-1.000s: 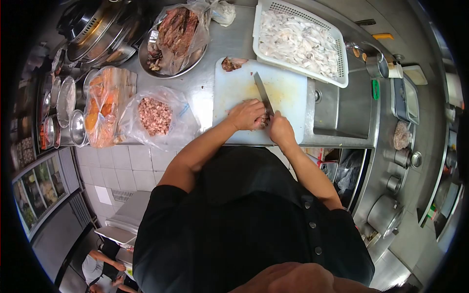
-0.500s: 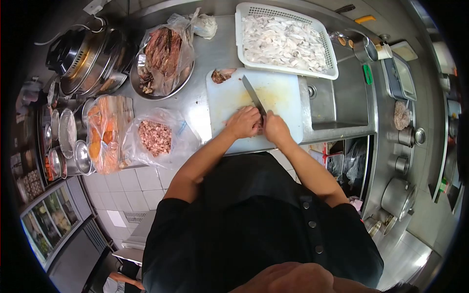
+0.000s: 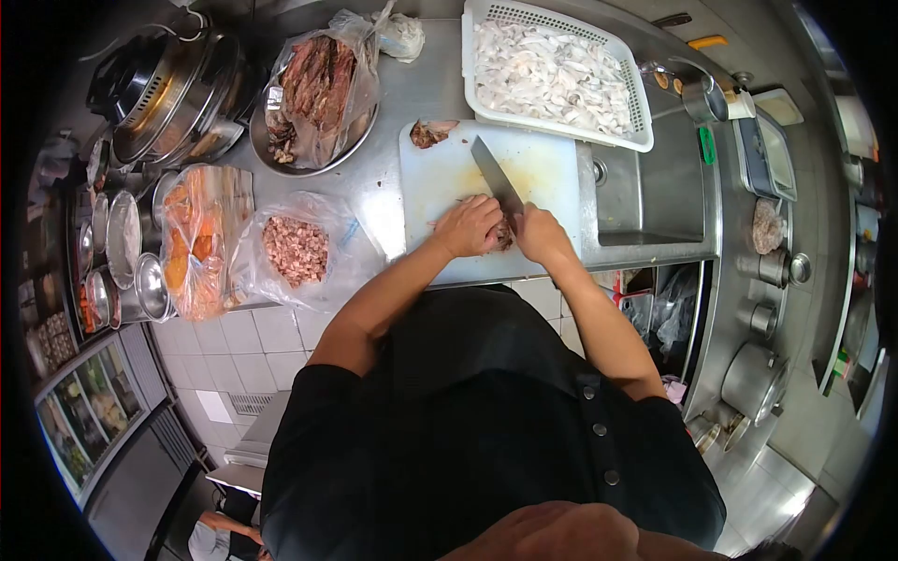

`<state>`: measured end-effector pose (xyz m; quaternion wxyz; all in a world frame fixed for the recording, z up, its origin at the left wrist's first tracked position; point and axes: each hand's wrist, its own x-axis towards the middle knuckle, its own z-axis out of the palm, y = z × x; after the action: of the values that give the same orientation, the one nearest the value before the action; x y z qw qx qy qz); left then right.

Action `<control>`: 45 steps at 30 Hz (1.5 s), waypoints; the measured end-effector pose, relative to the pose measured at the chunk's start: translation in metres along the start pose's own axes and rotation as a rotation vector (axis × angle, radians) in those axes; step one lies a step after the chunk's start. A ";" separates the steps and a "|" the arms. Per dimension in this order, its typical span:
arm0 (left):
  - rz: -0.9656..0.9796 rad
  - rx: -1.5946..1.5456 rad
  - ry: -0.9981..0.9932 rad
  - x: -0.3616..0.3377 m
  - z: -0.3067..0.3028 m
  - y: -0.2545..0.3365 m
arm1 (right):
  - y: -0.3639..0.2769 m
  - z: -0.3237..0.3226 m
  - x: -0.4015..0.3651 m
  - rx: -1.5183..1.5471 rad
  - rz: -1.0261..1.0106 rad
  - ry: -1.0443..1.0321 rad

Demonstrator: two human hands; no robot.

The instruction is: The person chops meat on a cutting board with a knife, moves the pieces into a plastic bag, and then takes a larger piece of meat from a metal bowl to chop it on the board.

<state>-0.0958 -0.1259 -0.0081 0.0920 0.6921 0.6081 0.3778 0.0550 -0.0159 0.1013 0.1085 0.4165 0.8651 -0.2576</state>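
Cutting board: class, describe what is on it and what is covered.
The cutting board bears a dark meat piece at its far left corner. The left hand rests on more meat beside the knife, gripped by the right hand. Whatever lies beneath the left hand is hidden.

Reaching up from low in the frame with left arm (image 3: 376, 297) and right arm (image 3: 603, 323). Curling left grip (image 3: 470, 225) near the middle; closing right grip (image 3: 543, 235) just to its right.

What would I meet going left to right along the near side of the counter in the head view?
Bag of orange food → bag of diced meat → left hand → right hand → sink.
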 end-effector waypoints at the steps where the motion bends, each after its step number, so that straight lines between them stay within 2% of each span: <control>1: 0.011 0.011 0.023 0.000 0.001 -0.001 | 0.010 -0.004 -0.008 -0.007 -0.005 -0.003; 3: 0.012 0.020 0.050 -0.003 0.002 -0.001 | 0.028 -0.004 -0.033 -0.058 -0.036 -0.136; 5: 0.024 -0.017 -0.013 -0.002 -0.001 -0.003 | 0.023 0.018 -0.041 -0.049 -0.017 -0.079; 7: 0.028 -0.021 0.019 -0.002 0.001 -0.002 | 0.012 0.044 -0.034 0.042 -0.001 0.071; 11: 0.039 -0.037 0.060 -0.002 0.003 -0.003 | -0.007 0.021 -0.004 0.025 -0.036 0.083; 13: 0.042 -0.038 0.083 -0.001 0.002 -0.001 | -0.002 -0.004 -0.008 -0.010 -0.030 0.030; 15: 0.032 -0.038 0.113 -0.001 0.002 0.000 | 0.004 -0.025 -0.029 0.024 0.058 -0.222; 16: 0.022 -0.023 0.081 -0.002 0.002 -0.001 | 0.026 -0.003 -0.037 -0.059 -0.083 -0.103; 17: 0.012 -0.008 0.046 -0.003 0.001 -0.001 | 0.029 0.014 -0.040 -0.062 -0.087 -0.108; 19: 0.010 -0.001 0.051 -0.003 0.004 -0.004 | 0.021 0.044 -0.042 0.040 -0.015 0.068; 20: 0.015 0.002 0.049 -0.004 0.006 -0.004 | 0.020 0.055 -0.032 0.023 -0.043 0.109; 23: 0.031 -0.052 0.087 -0.003 0.002 -0.001 | 0.007 0.037 -0.006 0.023 -0.072 0.116; 25: 0.041 -0.054 0.117 -0.002 -0.001 -0.002 | 0.007 0.012 -0.006 0.011 -0.033 0.034; 27: 0.045 -0.066 0.150 -0.002 0.001 -0.001 | 0.015 -0.003 -0.017 -0.033 -0.095 -0.059; 28: 0.035 -0.058 0.112 -0.003 0.002 -0.002 | 0.003 -0.016 -0.029 0.013 0.039 -0.184; 29: 0.021 -0.047 0.075 -0.003 0.002 -0.004 | 0.003 -0.005 -0.037 0.010 0.036 -0.187; 31: 0.014 -0.068 0.083 -0.004 0.001 -0.004 | 0.007 0.031 -0.045 0.031 0.043 0.007; 33: 0.013 -0.093 0.088 -0.005 0.001 -0.003 | 0.004 0.046 -0.031 0.048 0.039 0.025; 35: 0.037 -0.088 0.099 -0.004 0.002 -0.003 | 0.004 0.045 -0.016 0.069 -0.069 0.091; 37: 0.037 -0.068 0.117 -0.003 0.003 -0.001 | 0.012 0.034 -0.009 0.012 -0.042 0.078; 39: 0.026 -0.047 0.133 -0.006 0.004 -0.002 | 0.015 0.007 -0.016 -0.029 -0.138 0.016; 40: 0.026 -0.046 0.130 -0.006 0.004 -0.003 | -0.009 -0.029 -0.031 0.103 0.104 -0.248; 41: 0.026 -0.045 0.127 -0.006 0.005 -0.003 | -0.003 -0.018 -0.040 0.101 0.106 -0.249; 43: 0.022 -0.062 0.128 -0.004 0.004 -0.003 | 0.019 0.022 -0.050 -0.029 0.015 -0.055; 44: 0.016 -0.077 0.127 -0.005 0.003 -0.003 | 0.017 0.042 -0.049 0.010 0.026 0.026; 45: 0.013 -0.078 0.126 -0.007 0.004 -0.002 | 0.011 0.051 -0.047 0.009 0.026 0.023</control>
<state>-0.0947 -0.1303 -0.0146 0.0778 0.6667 0.5930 0.4448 0.0918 -0.0685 0.0732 0.1000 0.4312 0.8595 -0.2554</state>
